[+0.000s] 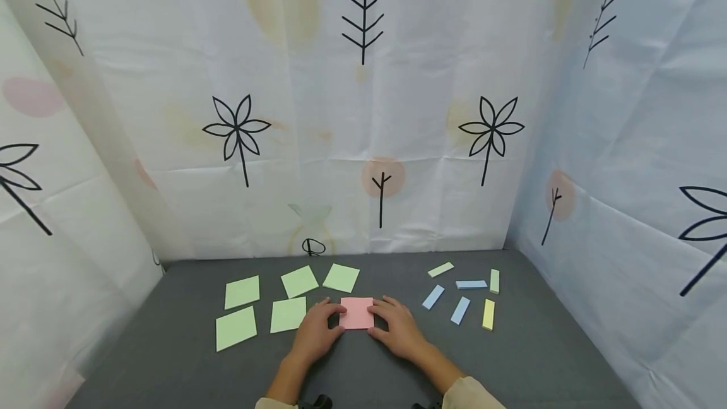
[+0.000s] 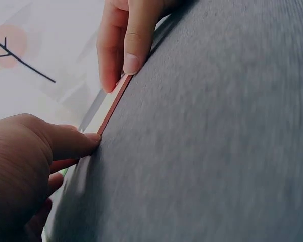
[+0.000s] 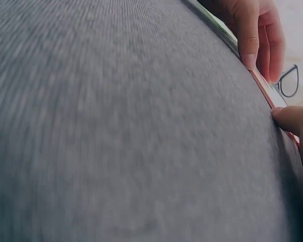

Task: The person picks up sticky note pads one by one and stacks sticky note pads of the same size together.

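Note:
A square pink sticky note pad (image 1: 356, 313) lies on the grey table directly in front of the person. My left hand (image 1: 315, 332) grips its left side, thumb at the near corner and index finger farther up. From the other side, my right hand (image 1: 400, 332) holds the pad's right edge in much the same way. In the left wrist view, the pad's thin reddish edge (image 2: 114, 106) runs between the two thumbs, low against the table. The left hand's knuckles overlap the corner of a green sticky note pad (image 1: 286, 315) in the head view.
More green sticky note pads (image 1: 242, 292) are spread over the left of the table (image 1: 170, 358). To the right lie several narrow strip pads: blue (image 1: 461, 310), pale green (image 1: 495, 281) and one yellow (image 1: 488, 315). Patterned white curtains (image 1: 318, 207) close off the back and sides.

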`<state>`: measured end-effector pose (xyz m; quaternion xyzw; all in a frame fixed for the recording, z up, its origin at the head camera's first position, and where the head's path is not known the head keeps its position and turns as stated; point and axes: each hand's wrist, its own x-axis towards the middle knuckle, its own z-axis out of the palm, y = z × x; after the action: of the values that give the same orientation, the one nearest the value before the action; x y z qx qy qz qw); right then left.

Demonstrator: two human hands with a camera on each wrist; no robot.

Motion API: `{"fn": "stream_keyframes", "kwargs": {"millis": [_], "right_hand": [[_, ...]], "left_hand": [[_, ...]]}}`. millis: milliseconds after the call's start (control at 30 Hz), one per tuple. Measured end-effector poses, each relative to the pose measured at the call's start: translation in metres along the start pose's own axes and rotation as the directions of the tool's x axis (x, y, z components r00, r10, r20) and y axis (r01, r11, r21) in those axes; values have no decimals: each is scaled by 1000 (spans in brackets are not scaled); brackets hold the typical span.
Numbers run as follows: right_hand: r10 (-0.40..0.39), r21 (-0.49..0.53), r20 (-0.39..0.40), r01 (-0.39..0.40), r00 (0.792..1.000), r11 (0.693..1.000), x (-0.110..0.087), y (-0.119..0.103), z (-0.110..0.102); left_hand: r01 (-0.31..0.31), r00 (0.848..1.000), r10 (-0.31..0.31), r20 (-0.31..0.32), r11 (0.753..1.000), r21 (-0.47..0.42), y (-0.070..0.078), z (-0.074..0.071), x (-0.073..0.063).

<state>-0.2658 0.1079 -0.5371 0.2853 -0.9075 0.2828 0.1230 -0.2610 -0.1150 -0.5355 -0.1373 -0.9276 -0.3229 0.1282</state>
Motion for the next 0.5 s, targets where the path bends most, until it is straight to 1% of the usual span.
{"fn": "stream_keyframes", "kwargs": {"millis": [100,167,367,500], "right_hand": [[-3,6,-1,3,1000,1000,-2,3,-3],[-5,12,-4,5,1000,1000,-3,5,-4],[-2,-14,-43,2,999,1000,-6,11,-5],[4,-8,-50,-4,999,1000,-4,11,-3]], "left_hand": [[29,999,-29,17,1000,-7,4,4,0],[41,999,-41,14,999,-10,7,7,0],[40,998,-42,-35,997,-64,13,16,1],[71,995,-78,-68,993,-97,14,17,-2]]}}
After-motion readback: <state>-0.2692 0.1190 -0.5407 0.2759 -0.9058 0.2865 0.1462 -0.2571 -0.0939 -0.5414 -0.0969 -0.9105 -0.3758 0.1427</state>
